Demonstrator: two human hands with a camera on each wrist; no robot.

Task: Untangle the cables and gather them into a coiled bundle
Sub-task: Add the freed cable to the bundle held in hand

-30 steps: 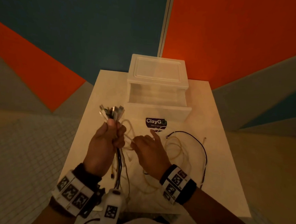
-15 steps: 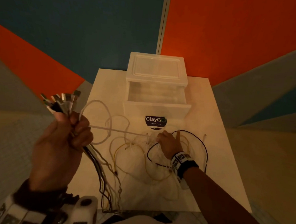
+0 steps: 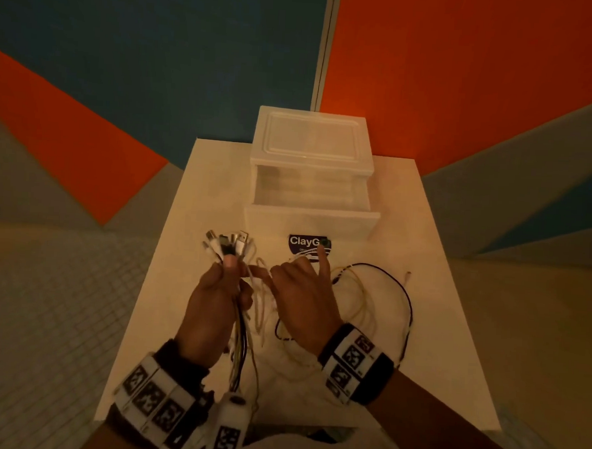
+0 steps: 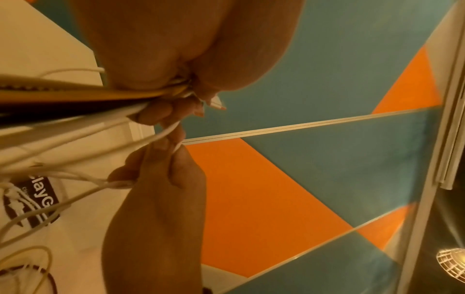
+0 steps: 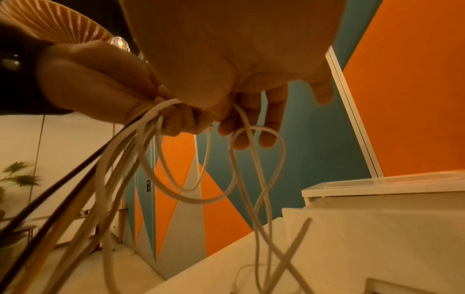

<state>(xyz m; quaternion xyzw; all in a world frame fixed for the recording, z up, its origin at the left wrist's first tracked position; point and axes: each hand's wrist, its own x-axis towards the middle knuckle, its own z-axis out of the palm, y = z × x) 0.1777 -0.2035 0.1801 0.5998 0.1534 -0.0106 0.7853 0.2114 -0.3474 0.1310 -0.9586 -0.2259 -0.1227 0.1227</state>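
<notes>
My left hand (image 3: 221, 289) grips a bundle of cables (image 3: 242, 341) upright above the table, with their connector ends (image 3: 228, 244) fanned out over the fist. Black, yellow and white strands hang below it. Right beside it, my right hand (image 3: 301, 293) pinches a white cable (image 3: 260, 291) between thumb and fingers, the index finger pointing away. In the right wrist view that white cable (image 5: 256, 159) loops down from the fingers (image 5: 249, 129). More loops lie on the table, including a black cable (image 3: 401, 288) and pale ones (image 3: 356, 286).
A white drawer box (image 3: 310, 177) with its drawer pulled out stands at the back of the small white table (image 3: 435, 351). A dark ClayGo sticker (image 3: 302, 242) lies in front of it. Tiled floor (image 3: 43, 314) drops away on both sides.
My left hand, which had pulled the bundle out to the left, has come back to the middle. My right hand has lifted off the table cables and moved in beside it.
</notes>
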